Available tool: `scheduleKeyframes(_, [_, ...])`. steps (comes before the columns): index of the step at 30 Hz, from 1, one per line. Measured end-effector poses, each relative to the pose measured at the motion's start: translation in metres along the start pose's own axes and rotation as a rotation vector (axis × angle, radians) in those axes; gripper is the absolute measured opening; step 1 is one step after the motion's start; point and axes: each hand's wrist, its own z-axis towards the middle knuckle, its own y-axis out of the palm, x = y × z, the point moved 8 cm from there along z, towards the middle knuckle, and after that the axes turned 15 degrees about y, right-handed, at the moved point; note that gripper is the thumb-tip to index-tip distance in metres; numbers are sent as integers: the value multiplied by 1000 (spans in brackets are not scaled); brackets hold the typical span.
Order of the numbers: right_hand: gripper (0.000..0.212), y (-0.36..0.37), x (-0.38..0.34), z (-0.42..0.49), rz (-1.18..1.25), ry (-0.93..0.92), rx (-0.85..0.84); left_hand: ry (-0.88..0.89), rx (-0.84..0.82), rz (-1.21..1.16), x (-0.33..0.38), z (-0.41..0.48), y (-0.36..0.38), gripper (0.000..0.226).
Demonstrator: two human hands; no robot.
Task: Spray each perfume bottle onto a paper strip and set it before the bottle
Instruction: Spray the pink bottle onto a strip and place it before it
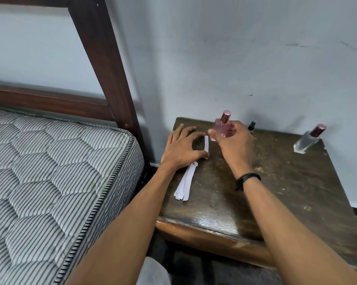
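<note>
At table [276, 182] rear — right hand [235, 145] grips pink bottle [222, 128], left hand [179, 149] pinches strip [206, 144].

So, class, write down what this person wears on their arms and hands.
No sleeves show in this view. The right hand has a black band round its wrist. The left hand wears no ring, watch or band that can be seen.
</note>
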Motion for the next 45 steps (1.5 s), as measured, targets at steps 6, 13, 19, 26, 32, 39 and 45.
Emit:
scheduleKeyframes(6, [34, 16, -4, 15, -36, -7, -5, -18, 173, -132, -9, -2, -10, 65])
scheduleKeyframes(13, [37, 27, -8, 24, -66, -1, 1, -21, 176, -130, -9, -3, -10, 66])
scheduleKeyframes(19, [41, 34, -4, 26, -150, -64, 26, -24, 180, -149, -3, -6, -13, 82])
scheduleKeyframes(26, [37, 40, 11, 32, -113, -91, -84, -39, 180, -148, -4, -6, -13, 87])
scheduleKeyframes(32, [34, 37, 20, 34, -35, -56, -109, -41, 172, -144, -3, -5, -11, 85])
scheduleKeyframes(39, [33, 39, 21, 35, -33, -67, -117, -50, 175, -131, -4, -6, -12, 84])
scheduleKeyframes(45, [30, 40, 22, 37, -32, -73, -115, -42, 167, -138, -2, -6, -15, 84])
